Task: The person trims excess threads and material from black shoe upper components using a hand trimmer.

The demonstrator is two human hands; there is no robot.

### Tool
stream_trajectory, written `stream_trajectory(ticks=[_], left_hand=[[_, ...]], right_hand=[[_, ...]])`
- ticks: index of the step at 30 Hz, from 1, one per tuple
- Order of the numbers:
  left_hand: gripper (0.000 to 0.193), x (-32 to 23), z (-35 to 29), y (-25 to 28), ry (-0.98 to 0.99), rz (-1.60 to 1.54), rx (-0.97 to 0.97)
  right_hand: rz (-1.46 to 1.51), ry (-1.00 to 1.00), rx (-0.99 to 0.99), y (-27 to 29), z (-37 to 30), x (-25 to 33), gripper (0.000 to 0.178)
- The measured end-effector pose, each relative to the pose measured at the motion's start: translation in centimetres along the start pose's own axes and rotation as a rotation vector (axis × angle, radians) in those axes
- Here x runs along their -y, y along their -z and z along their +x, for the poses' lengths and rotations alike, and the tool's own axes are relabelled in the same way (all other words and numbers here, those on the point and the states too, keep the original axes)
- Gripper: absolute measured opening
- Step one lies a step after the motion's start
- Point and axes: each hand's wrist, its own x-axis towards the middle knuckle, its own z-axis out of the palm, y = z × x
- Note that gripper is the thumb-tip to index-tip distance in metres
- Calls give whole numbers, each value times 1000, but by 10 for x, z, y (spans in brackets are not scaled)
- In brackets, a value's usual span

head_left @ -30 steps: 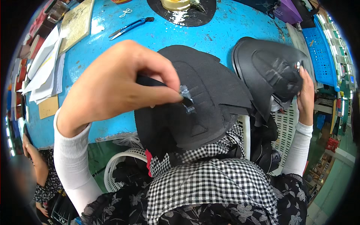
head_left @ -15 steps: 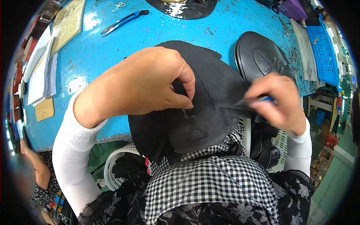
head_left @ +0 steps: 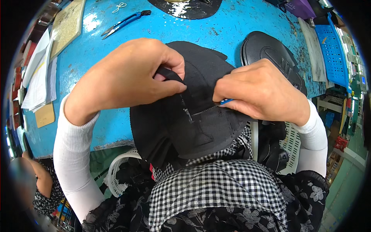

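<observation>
A black stitched fabric piece (head_left: 201, 135), flat and rounded, lies partly over my lap at the table's near edge. My left hand (head_left: 131, 73) is closed, pinching a raised black strip (head_left: 187, 99) of it between thumb and fingers. Below that grip, a short line of pale frayed thread or residue (head_left: 187, 112) shows. My right hand (head_left: 259, 91) is closed round a slim tool with a blue handle (head_left: 226, 101). Its thin metal tip touches or hovers just over the fabric beside the pale line; which, I cannot tell. Its exact kind is hidden by the fingers.
Blue-handled scissors (head_left: 125, 24) and a loop of cord (head_left: 120, 6) lie on the blue table (head_left: 96, 58). Stacked black pieces (head_left: 266, 50) sit at the right, near a blue basket (head_left: 331, 54). White baskets (head_left: 123, 164) stand below. Another person's arm (head_left: 40, 176) shows at far left.
My right hand has moved left, bringing the tool's tip onto or near the fabric's middle. The left hand has shifted slightly up and left, lifting the black strip.
</observation>
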Motion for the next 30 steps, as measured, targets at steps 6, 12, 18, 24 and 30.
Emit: stream_trajectory(ticks=[6,12,18,24,30], left_hand=[[12,-1,3,3,14,43,31],[11,-3,-2,7,125,-33,120],[9,2,1,4,107,-142,113],[10,18,-8,-9,81,-288,-96],[11,18,-10,1,74,-488,-232]], right_hand=[[-246,-131,84,0,11,9,22],[-136,-282,68,11,13,13,25],[-177,-265,31,-1,24,6,28],[-140,-157,-60,3,21,28,22],[-860,-39,28,-57,25,70,30]])
